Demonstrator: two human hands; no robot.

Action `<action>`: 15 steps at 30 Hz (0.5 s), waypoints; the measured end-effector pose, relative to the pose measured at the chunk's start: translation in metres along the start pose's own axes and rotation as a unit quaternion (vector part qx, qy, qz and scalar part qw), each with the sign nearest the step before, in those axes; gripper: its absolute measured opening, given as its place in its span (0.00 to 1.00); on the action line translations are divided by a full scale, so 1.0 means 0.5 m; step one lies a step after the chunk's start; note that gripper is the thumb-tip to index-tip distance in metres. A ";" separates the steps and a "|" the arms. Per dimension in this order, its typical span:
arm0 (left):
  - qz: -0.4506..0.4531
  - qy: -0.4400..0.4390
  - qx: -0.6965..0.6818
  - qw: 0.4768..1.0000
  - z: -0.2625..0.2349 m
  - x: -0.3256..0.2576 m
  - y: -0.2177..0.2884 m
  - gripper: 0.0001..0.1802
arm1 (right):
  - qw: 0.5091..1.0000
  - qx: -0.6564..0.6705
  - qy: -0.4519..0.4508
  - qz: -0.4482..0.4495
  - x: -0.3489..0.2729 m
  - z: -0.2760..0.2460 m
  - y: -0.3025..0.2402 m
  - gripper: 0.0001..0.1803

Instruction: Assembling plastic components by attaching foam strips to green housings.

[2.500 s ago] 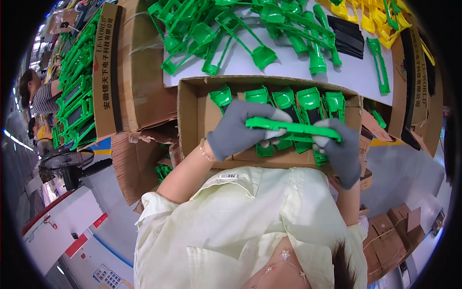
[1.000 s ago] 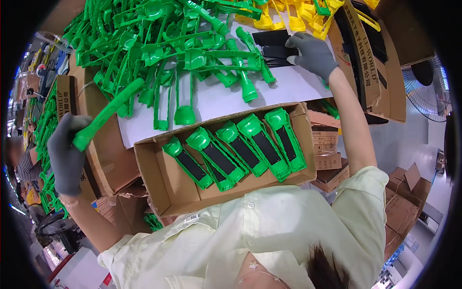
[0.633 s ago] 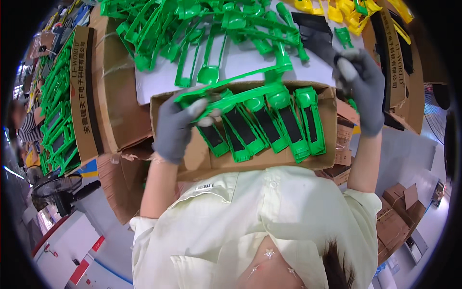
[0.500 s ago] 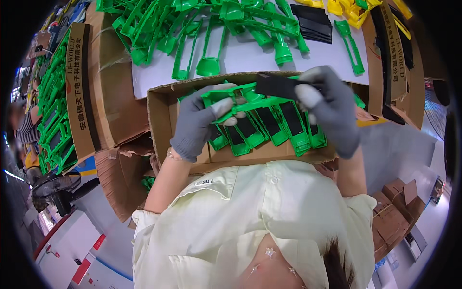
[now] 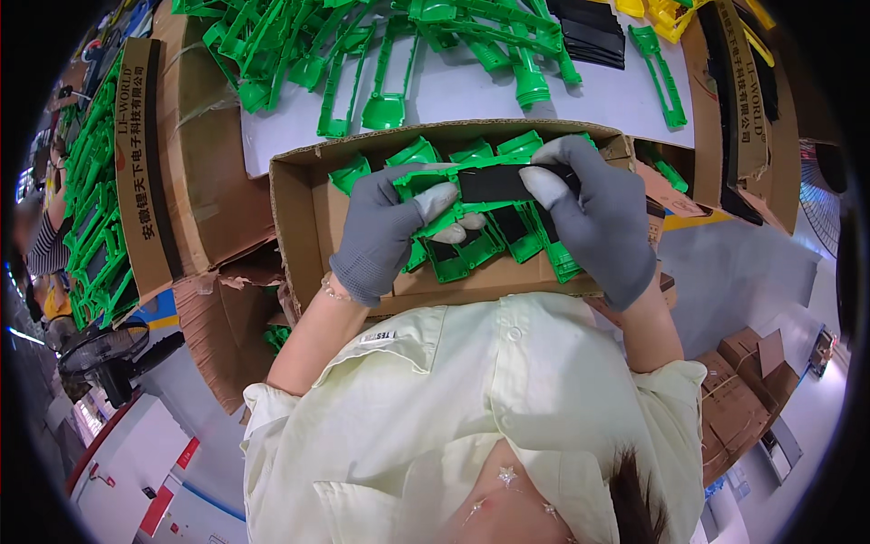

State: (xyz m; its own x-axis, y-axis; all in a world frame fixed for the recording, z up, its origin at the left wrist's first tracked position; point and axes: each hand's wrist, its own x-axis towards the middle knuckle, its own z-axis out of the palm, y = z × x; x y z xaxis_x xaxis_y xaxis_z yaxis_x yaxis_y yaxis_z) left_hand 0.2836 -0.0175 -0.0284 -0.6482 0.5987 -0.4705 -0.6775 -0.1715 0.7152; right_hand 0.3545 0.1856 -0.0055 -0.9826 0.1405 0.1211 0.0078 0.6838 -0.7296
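Both my hands wear grey gloves with pale fingertips and meet above an open cardboard box (image 5: 288, 204). My left hand (image 5: 373, 227) grips one end of a green plastic frame (image 5: 440, 223), thumb on top and fingers beneath. In my right hand (image 5: 603, 222) is a thin black rectangular panel (image 5: 489, 184), pinched under the thumb. The panel lies along the frame's opening; whether it is fully seated cannot be made out. Under my hands, several green frames with black panels in them stand in a row inside the box (image 5: 518, 238).
Behind the box, loose green frames (image 5: 385, 109) are heaped on a white tabletop (image 5: 281, 136), beside a stack of black panels (image 5: 589, 34). Cartons flank the table; the left carton (image 5: 140, 181) borders more green frames (image 5: 91, 227). A black fan (image 5: 109, 358) stands at left.
My right hand has moved left and slightly down, bringing the black panel from above the green frame onto its opening. My left hand keeps its grip on the frame.
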 end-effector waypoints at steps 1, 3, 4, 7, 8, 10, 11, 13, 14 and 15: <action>0.004 0.012 0.007 1.000 0.005 0.000 -0.001 0.16 | 1.000 0.000 0.000 0.001 -0.001 0.005 0.002 0.11; -0.002 0.019 0.037 0.999 0.015 0.003 -0.005 0.16 | 0.999 0.007 -0.020 0.027 -0.003 0.012 0.005 0.13; -0.005 0.029 0.069 0.997 0.016 0.006 -0.004 0.16 | 1.000 0.010 -0.019 0.021 -0.002 0.012 0.004 0.13; 0.012 0.020 0.095 0.995 0.015 0.006 -0.004 0.13 | 0.997 -0.063 -0.016 0.053 -0.010 -0.003 -0.007 0.19; 0.023 0.022 0.083 0.996 0.018 0.001 -0.002 0.12 | 0.993 -0.071 0.034 0.089 -0.011 -0.020 -0.017 0.22; 0.032 0.013 0.100 0.994 0.006 -0.002 0.009 0.12 | 0.979 -0.114 0.057 0.157 -0.010 -0.044 0.000 0.31; 0.035 0.002 0.115 0.993 0.003 -0.001 0.013 0.12 | 0.980 -0.112 0.058 0.155 -0.007 -0.044 0.007 0.31; 0.025 -0.002 0.134 0.991 0.006 -0.004 0.015 0.12 | 0.974 0.145 -0.035 0.168 -0.009 -0.037 0.018 0.33; 0.036 0.009 0.126 0.991 0.005 -0.005 0.011 0.13 | 0.962 0.218 0.009 0.167 -0.023 -0.011 0.033 0.32; 0.046 0.018 0.117 0.992 0.004 -0.006 0.006 0.14 | 0.961 0.217 0.011 0.171 -0.027 -0.009 0.028 0.32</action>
State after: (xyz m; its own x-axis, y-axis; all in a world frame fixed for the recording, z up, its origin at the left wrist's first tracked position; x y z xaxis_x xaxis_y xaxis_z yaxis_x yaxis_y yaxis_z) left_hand 0.2841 -0.0181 -0.0239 -0.7182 0.5598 -0.4133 -0.5189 -0.0351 0.8541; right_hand 0.3687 0.1967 -0.0145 -0.9319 0.3227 -0.1654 0.2476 0.2328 -0.9405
